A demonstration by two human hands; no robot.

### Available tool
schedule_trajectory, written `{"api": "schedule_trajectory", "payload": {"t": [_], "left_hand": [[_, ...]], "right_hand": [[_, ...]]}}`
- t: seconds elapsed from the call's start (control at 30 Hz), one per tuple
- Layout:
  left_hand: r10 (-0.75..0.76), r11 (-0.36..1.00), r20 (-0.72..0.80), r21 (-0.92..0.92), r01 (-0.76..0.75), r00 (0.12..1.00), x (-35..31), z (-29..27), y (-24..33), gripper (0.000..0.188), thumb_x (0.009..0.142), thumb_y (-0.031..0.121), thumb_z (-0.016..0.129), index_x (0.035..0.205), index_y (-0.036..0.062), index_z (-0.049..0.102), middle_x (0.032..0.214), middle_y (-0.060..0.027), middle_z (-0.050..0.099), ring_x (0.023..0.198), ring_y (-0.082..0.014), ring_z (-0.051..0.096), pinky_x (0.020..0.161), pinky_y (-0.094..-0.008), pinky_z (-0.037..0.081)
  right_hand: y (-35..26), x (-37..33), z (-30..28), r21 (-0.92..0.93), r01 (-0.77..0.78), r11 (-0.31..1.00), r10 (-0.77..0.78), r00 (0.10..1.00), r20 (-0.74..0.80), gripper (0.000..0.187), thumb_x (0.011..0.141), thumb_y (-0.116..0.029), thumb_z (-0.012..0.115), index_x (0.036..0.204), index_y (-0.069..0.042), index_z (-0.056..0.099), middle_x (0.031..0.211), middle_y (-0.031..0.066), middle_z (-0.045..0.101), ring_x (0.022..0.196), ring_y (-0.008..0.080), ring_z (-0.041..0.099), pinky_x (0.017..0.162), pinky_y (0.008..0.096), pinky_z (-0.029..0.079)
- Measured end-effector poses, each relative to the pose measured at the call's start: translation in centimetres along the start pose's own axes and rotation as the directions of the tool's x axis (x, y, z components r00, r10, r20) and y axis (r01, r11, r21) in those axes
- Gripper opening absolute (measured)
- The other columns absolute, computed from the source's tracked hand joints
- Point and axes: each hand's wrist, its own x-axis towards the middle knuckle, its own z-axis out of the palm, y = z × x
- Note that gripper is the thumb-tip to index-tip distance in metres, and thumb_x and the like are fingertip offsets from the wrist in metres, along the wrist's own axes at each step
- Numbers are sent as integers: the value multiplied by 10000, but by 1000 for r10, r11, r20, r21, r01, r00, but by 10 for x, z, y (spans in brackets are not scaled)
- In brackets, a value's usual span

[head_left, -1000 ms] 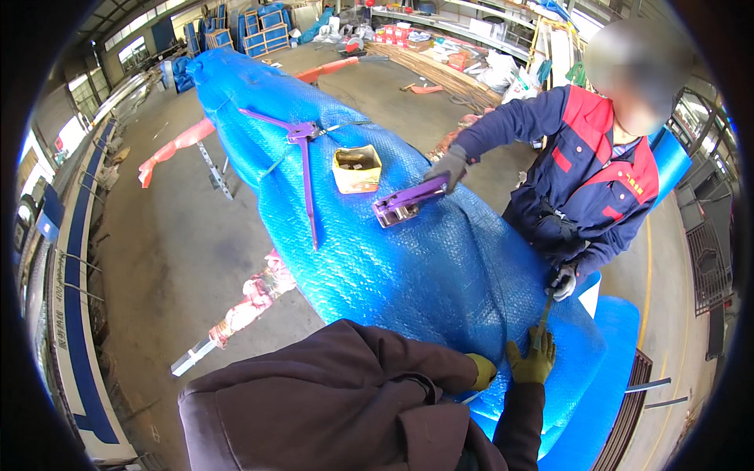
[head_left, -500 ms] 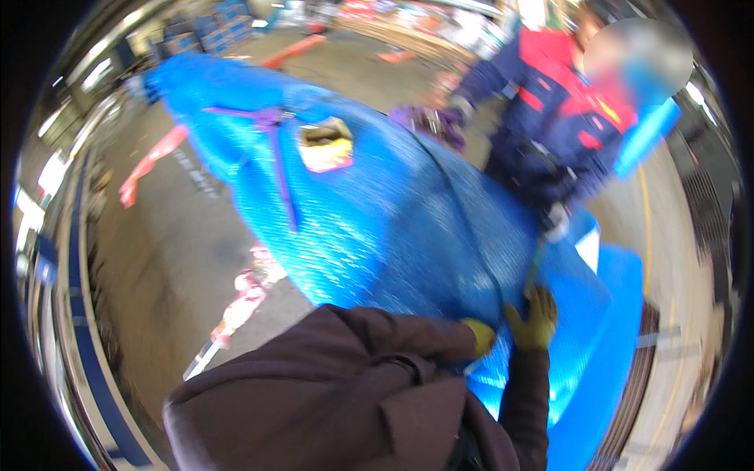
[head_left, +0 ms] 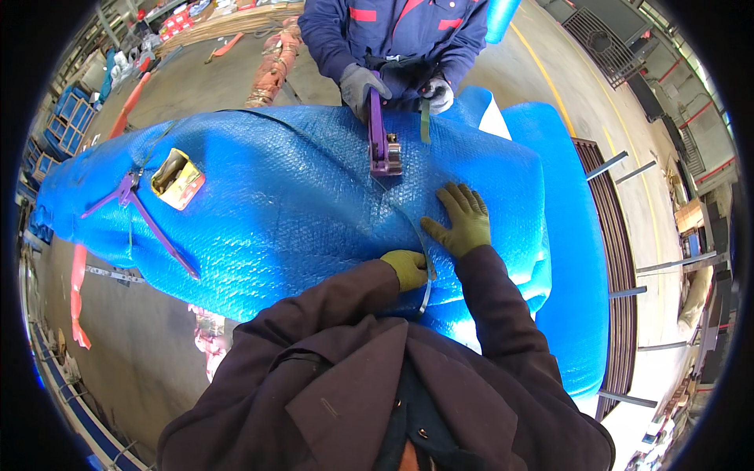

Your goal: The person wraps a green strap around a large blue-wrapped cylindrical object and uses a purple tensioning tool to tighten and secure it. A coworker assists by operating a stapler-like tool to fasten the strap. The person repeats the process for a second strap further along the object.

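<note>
A long bundle wrapped in blue bubble sheeting [head_left: 290, 220] lies across in front of me. My left hand [head_left: 405, 268], in a yellow-green glove, is closed at a thin dark packing strap [head_left: 420, 235] on the near side; its fingertips are partly hidden. With fingers spread, my right hand [head_left: 462, 221] rests flat on the wrap, just right of the strap. Across the bundle, a co-worker's gloved hand holds a purple strapping tool [head_left: 382, 145] over the strap. Their other hand grips a green strap end [head_left: 425, 122].
On the bundle's left part lie a second purple hand tool [head_left: 128, 191] and an open yellow-and-red box [head_left: 179, 180]. Another blue-wrapped piece [head_left: 561, 251] and dark metal bars [head_left: 609, 235] stand on the right. Red-wrapped supports [head_left: 275, 67] are beyond the bundle.
My view has turned, so the bundle now lies more level. The co-worker's purple tool has come to the strap in front of me. My right hand now lies spread, apart from the strap.
</note>
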Motion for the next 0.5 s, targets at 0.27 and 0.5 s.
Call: {"api": "schedule_trajectory", "payload": {"t": [0.27, 0.5], "left_hand": [[78, 988, 98, -137, -64, 992, -10, -13, -4, 322, 1045, 269, 725, 1318, 150, 848, 1267, -130, 855, 1214, -294, 786, 1087, -415, 584], [136, 986, 155, -121, -118, 979, -1, -13, -17, 373, 1030, 207, 694, 1368, 109, 819, 1333, -131, 837, 1283, -291, 766, 1124, -408, 572]], "right_hand": [[2, 2, 6, -17, -24, 1000, 25, 999, 29, 732, 997, -639, 778, 1539, -151, 715, 1678, 138, 633, 1630, 385, 496, 1384, 567, 311], [-1, 5, 6, -23, -27, 999, 27, 999, 34, 733, 1003, -654, 761, 1544, -162, 715, 1685, 135, 629, 1629, 388, 496, 1380, 560, 314]]}}
